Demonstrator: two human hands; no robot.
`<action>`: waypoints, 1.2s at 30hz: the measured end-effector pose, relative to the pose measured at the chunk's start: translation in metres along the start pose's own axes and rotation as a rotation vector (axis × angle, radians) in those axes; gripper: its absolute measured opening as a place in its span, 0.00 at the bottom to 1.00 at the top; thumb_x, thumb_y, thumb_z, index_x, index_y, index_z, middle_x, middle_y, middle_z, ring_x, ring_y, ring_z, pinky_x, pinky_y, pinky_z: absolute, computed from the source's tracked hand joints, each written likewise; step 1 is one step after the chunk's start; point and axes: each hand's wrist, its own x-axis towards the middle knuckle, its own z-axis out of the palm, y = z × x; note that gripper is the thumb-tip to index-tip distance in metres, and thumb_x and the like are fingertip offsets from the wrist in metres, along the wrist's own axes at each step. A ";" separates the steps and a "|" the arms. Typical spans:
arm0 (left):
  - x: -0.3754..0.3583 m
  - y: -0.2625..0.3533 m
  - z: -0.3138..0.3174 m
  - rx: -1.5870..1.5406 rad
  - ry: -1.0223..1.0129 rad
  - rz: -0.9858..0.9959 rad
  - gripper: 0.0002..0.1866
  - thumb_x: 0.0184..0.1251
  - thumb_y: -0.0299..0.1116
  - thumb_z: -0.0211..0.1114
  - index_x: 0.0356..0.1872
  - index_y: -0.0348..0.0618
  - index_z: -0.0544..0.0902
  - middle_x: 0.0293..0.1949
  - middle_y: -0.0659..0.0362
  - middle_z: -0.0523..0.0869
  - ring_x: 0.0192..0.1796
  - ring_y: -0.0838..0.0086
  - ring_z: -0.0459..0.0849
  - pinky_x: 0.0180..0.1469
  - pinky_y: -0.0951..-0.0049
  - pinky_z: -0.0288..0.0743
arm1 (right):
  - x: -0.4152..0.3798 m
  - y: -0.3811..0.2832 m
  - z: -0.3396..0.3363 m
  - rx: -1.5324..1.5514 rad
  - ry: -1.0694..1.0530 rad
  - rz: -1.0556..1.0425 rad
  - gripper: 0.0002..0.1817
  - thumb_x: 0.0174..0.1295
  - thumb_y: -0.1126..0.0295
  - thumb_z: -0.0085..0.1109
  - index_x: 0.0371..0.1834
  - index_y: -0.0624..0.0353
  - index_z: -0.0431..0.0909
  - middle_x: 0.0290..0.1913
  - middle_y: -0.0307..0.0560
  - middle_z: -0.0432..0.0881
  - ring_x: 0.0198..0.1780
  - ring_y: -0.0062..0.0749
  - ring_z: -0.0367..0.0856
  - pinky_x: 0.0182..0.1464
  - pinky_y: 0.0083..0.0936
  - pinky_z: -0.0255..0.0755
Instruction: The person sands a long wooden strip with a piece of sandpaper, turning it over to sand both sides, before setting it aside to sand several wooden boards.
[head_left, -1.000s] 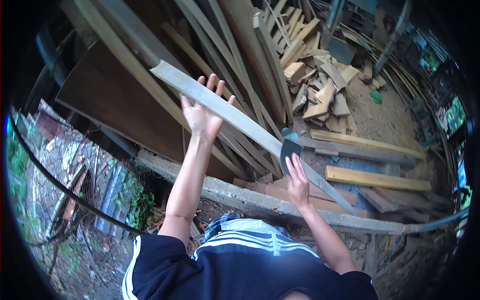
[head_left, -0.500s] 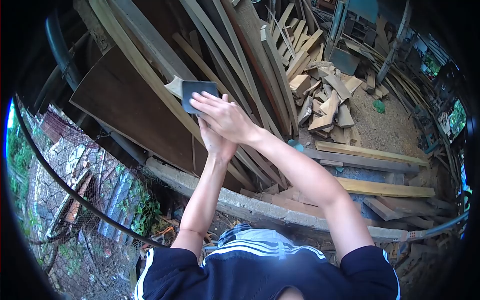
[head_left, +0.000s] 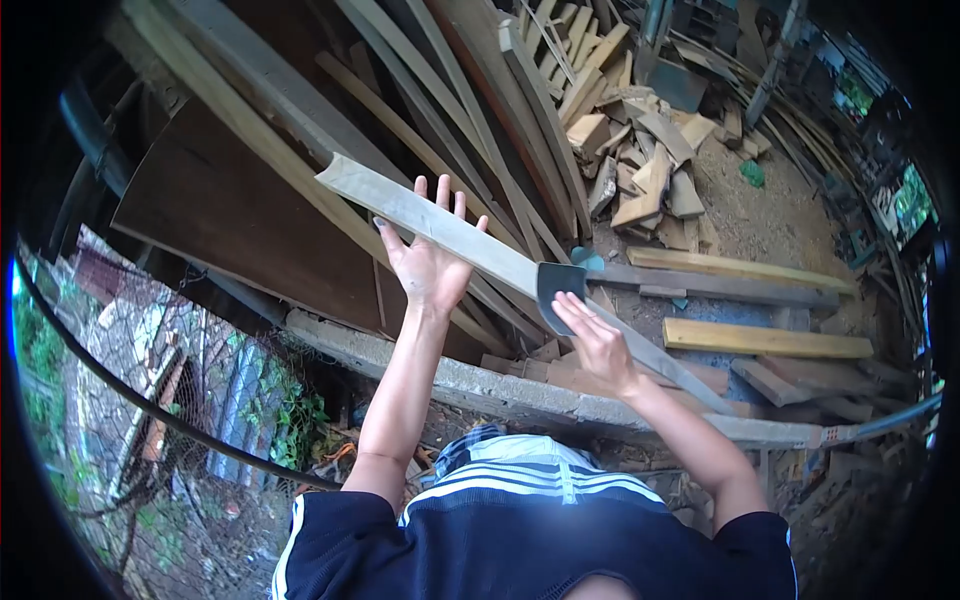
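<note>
A long pale strip of wood with a hollowed end slants across the view from upper left to lower right. Beneath it is my left hand, palm up with fingers spread past its far edge and thumb on the near side, cradling it. My right hand presses a dark square of sandpaper onto the strip, fingers lying over the sheet's lower part. The sheet bends around the wood. Past it, the strip carries on toward the concrete ledge.
Long boards lean together behind my hands, beside a brown panel. A heap of wood offcuts lies on the ground at upper right. Yellowish beams lie at right. A concrete ledge runs before me; wire mesh is at left.
My right hand has slid the sandpaper down the strip, toward the lower right and away from my left hand. The left hand's fingers, covered before, now show spread under the wood.
</note>
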 end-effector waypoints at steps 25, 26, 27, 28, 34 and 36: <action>0.050 -0.037 0.005 0.106 0.073 -0.095 0.41 0.58 0.74 0.40 0.49 0.47 0.79 0.25 0.60 0.70 0.35 0.68 0.68 0.48 0.61 0.68 | -0.015 -0.008 0.021 -0.241 0.488 0.399 0.21 0.59 0.80 0.50 0.58 0.67 0.72 0.61 0.62 0.73 0.64 0.57 0.68 0.63 0.42 0.69; 0.050 -0.042 0.002 0.099 0.034 -0.108 0.40 0.58 0.74 0.40 0.47 0.46 0.79 0.24 0.61 0.70 0.35 0.68 0.67 0.48 0.61 0.68 | 0.010 -0.019 0.020 -0.192 0.493 0.375 0.20 0.59 0.80 0.47 0.57 0.69 0.72 0.60 0.62 0.73 0.64 0.57 0.69 0.62 0.42 0.69; 0.048 -0.046 0.008 0.125 0.051 -0.101 0.40 0.56 0.75 0.41 0.39 0.44 0.78 0.23 0.61 0.69 0.35 0.66 0.67 0.48 0.61 0.67 | 0.029 -0.026 0.010 -0.227 0.447 0.366 0.20 0.61 0.79 0.48 0.58 0.70 0.71 0.60 0.63 0.73 0.63 0.55 0.70 0.64 0.40 0.67; 0.046 -0.048 0.009 0.126 0.055 -0.116 0.40 0.56 0.75 0.41 0.39 0.44 0.78 0.23 0.61 0.69 0.35 0.66 0.67 0.48 0.61 0.67 | 0.037 -0.024 0.009 -0.169 0.463 0.389 0.19 0.61 0.79 0.46 0.56 0.71 0.71 0.58 0.65 0.74 0.62 0.55 0.71 0.63 0.40 0.69; 0.049 -0.041 0.006 0.034 0.072 -0.125 0.34 0.61 0.71 0.46 0.32 0.43 0.70 0.27 0.61 0.70 0.36 0.66 0.70 0.52 0.57 0.66 | -0.087 0.052 -0.014 -0.201 0.309 0.903 0.18 0.69 0.73 0.38 0.57 0.68 0.70 0.55 0.66 0.76 0.57 0.51 0.77 0.60 0.38 0.71; 0.042 -0.045 0.020 0.028 0.231 -0.099 0.32 0.63 0.68 0.49 0.33 0.42 0.69 0.27 0.60 0.70 0.34 0.67 0.70 0.50 0.59 0.67 | -0.118 0.060 -0.047 -0.047 0.096 1.352 0.17 0.71 0.70 0.37 0.55 0.68 0.71 0.53 0.66 0.76 0.54 0.53 0.78 0.56 0.41 0.73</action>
